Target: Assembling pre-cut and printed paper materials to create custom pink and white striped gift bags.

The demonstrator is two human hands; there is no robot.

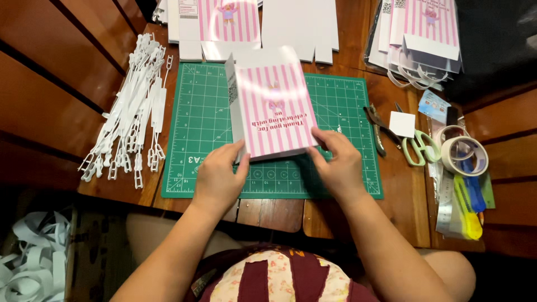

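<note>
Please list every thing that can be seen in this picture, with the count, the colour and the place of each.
folded box: one, pink and white stripes, over the mat, held by both hands
cutting mat: one, green, table centre
plastic handles: many, white, left of the mat
flat box sheets: several, pink-striped and white, behind the mat
stacked box sheets: several, pink-striped, far right corner
scissors: one, green handles, right of the mat
tape roll: one, pale, right edge
paper strips: many, white, lower left
table: one, brown wood
left hand: grips the box's near left edge
right hand: grips the box's near right corner
</note>
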